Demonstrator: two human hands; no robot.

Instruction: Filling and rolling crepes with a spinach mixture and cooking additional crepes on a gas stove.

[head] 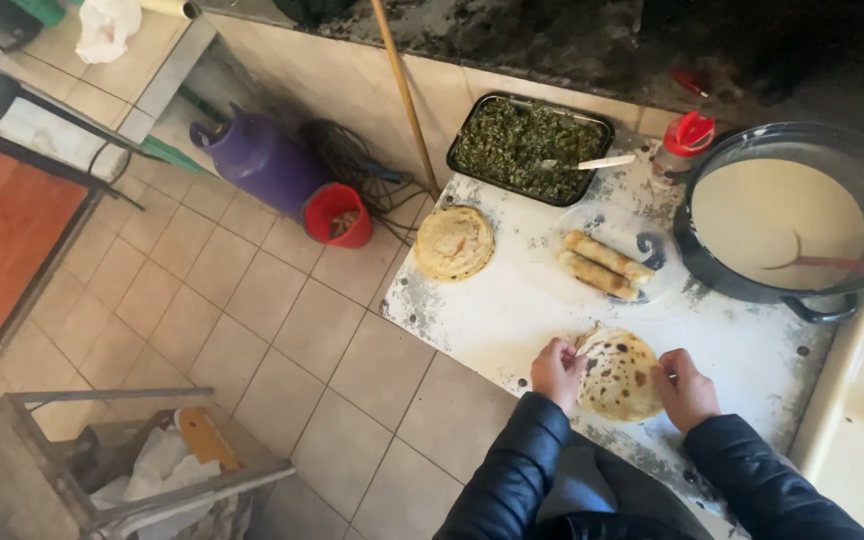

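Observation:
A browned round flatbread (pixel 619 378) lies on the white worktop (pixel 512 310) in front of me. My left hand (pixel 557 371) pinches its left edge, where the rim is lifted and folded inward. My right hand (pixel 686 388) grips the right edge. Beyond it two rolled flatbreads (pixel 602 266) rest on a clear plate (pixel 652 240). A stack of plain flatbreads (pixel 454 242) sits at the worktop's left corner. A black tray of chopped green filling (pixel 522 146) with a white spoon (pixel 592 163) stands at the back.
A big black pan of pale batter (pixel 778 222) with a red-handled ladle (pixel 837 264) sits at the right. A red-capped bottle (pixel 685 140) stands behind it. On the tiled floor are a purple gas cylinder (pixel 257 158), a red bucket (pixel 338 215), a leaning wooden stick (pixel 404 95) and a metal crate (pixel 122 470).

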